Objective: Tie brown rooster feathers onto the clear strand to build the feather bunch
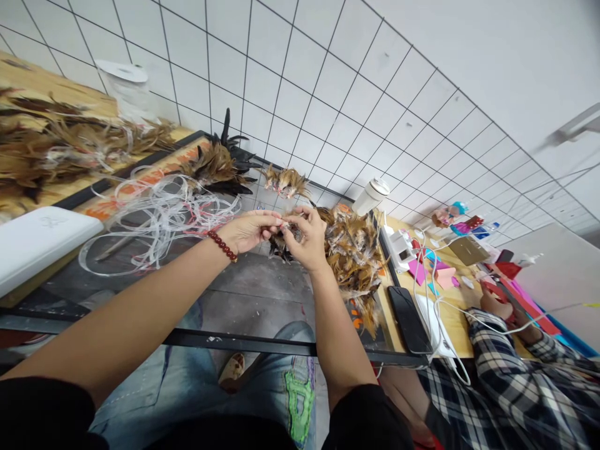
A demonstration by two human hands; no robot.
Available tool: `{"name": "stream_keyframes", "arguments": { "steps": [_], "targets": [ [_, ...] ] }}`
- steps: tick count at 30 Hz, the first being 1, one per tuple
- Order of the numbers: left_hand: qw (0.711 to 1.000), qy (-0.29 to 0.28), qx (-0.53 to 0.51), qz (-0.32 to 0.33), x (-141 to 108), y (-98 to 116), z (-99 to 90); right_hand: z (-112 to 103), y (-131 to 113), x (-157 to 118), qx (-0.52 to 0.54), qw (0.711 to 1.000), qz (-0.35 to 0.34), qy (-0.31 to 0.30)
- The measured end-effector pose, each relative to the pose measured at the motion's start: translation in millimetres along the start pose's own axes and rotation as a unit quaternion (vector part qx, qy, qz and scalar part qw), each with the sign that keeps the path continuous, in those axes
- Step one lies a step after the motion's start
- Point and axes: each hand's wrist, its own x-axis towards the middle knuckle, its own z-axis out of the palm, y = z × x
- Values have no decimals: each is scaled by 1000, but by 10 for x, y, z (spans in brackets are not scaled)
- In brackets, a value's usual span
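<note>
Over the dark glass tabletop, my two hands meet at the fingertips. My left hand, with a red-brown bead bracelet at its wrist, is closed in a pinch. Thumb and forefinger of my right hand are pinched against the same spot. A tiny pinkish bit shows between the fingertips, too small to name. Dark feathers show just below; whether they are held I cannot tell. Right of my right hand lies a large pile of brown feathers. A small feather bunch lies beyond my hands.
Tangled clear strips lie left, near a black-brown feather bunch and white box. More feathers and a white spool are farther left. Right are a white cup, phone, cables, and another person's hand.
</note>
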Motion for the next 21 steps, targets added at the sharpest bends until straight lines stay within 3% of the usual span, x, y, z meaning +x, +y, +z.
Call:
{"name": "stream_keyframes", "arguments": {
  "steps": [6,9,11,14,17,21],
  "targets": [
    [996,12,72,51,-16,-10,31,-13,-28,-5,-58,998,10,19],
    [976,41,164,134,-20,-31,48,-2,-26,-10,-58,998,23,14],
    [942,70,255,209,-26,-52,55,19,-13,-17,-55,998,24,3],
    [852,91,409,313,-47,-86,55,62,10,-25,-38,999,18,-3],
    [773,93,485,398,-70,-122,47,80,14,-22,-2,1000,14,19],
    [739,109,484,457,-60,-172,24,56,-12,-8,79,996,20,31]
  ]
}}
